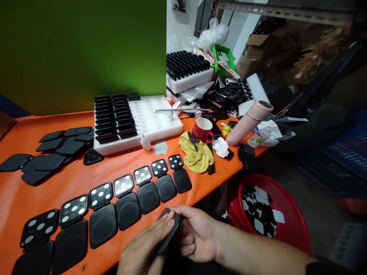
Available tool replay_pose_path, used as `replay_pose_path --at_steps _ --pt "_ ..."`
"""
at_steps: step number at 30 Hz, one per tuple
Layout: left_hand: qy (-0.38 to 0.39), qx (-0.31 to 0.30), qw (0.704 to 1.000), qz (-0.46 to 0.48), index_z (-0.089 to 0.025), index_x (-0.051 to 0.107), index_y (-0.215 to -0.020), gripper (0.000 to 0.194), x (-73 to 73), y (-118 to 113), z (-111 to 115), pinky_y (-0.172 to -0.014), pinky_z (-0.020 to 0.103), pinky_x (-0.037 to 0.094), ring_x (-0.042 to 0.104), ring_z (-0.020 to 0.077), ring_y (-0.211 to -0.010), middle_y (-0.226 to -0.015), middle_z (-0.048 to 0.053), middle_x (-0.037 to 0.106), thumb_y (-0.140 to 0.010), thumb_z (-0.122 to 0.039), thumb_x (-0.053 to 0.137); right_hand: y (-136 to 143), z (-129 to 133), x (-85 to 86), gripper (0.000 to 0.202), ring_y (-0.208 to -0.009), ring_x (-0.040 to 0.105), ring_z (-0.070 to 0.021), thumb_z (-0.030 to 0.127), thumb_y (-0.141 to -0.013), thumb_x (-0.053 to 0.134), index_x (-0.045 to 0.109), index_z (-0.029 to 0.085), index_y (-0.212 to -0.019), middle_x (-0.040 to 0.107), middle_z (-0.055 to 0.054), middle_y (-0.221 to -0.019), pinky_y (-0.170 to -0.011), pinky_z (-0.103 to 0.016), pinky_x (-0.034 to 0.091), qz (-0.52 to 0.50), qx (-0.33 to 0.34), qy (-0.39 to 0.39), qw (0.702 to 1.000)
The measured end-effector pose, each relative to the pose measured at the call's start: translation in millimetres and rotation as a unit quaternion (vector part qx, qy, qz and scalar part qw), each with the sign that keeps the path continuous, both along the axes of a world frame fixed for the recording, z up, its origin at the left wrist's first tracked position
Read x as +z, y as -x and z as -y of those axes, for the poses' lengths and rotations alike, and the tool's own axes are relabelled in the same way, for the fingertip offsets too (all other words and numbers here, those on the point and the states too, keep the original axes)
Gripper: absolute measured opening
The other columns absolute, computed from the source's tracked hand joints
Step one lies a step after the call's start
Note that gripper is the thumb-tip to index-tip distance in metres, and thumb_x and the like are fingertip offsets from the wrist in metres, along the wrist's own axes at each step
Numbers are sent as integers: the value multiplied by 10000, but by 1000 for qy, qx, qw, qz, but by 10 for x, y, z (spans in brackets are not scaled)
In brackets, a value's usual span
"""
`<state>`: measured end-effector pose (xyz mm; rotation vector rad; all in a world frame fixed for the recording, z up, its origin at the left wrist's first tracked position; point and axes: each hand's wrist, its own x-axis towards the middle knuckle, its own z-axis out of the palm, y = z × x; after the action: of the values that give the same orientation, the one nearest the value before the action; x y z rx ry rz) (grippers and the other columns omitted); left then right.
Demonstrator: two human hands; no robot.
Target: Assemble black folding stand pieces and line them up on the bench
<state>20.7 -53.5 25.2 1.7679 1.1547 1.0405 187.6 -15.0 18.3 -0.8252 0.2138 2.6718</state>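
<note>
A thin black pad [169, 237] with rounded corners is held on edge in front of me, close to the table's front edge. My left hand [145, 244] is closed around it, its thumb and fingers lying along the near side. At the pad's upper end, my right hand [197, 233] pinches it with the thumb, the other fingers curled in. Beyond the hands runs a row of several opened black folding pads [148, 196]. Their hinged upper halves [100, 194] carry white round dots; the lower halves are plain black. Part of the held pad is hidden by my fingers.
Loose black pads [57, 156] lie piled at left. A white foam tray [155, 131] holds upright black pads; a small white bottle [145, 142] stands before it. Right of it are a yellow cloth [197, 154], red mug [203, 130] and pink flask [249, 122]. A red bucket [295, 217] holds scraps.
</note>
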Motion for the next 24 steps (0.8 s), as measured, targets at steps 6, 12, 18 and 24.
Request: replay_pose_path --at_steps 6,12,18,24 --pt "193 134 969 77 -240 637 -913 178 -37 -254 -167 -764 299 514 644 205 -831 -915 31 698 -757 -308 585 -515 286 -208 359 -368 292 -33 480 -837 428 510 144 -741 400 59 -511 -379 -166 165 188 -30 -172 966" --pt "300 169 930 127 -175 603 -910 346 -105 -356 -366 -695 269 491 617 206 -802 -820 30 670 -677 -428 645 -1014 303 -690 230 -456 362 -47 396 -801 462 471 168 -829 424 51 -648 -423 -173 240 465 -73 -242 849" --pt "326 125 925 150 -158 599 -934 373 -176 -489 -435 -690 276 473 609 203 -797 -823 39 664 -669 -415 654 -1063 108 -836 230 -451 338 -53 363 -840 402 425 171 -714 418 49 -609 -425 -177 238 519 -68 -304 796" --pt "338 113 916 185 -168 546 -1033 439 -209 -601 -692 -654 282 474 609 201 -803 -930 57 640 -681 -414 637 -1286 37 -479 211 -797 516 -196 357 -815 491 590 183 -748 559 -56 -810 -714 -320 405 609 -17 -437 662"
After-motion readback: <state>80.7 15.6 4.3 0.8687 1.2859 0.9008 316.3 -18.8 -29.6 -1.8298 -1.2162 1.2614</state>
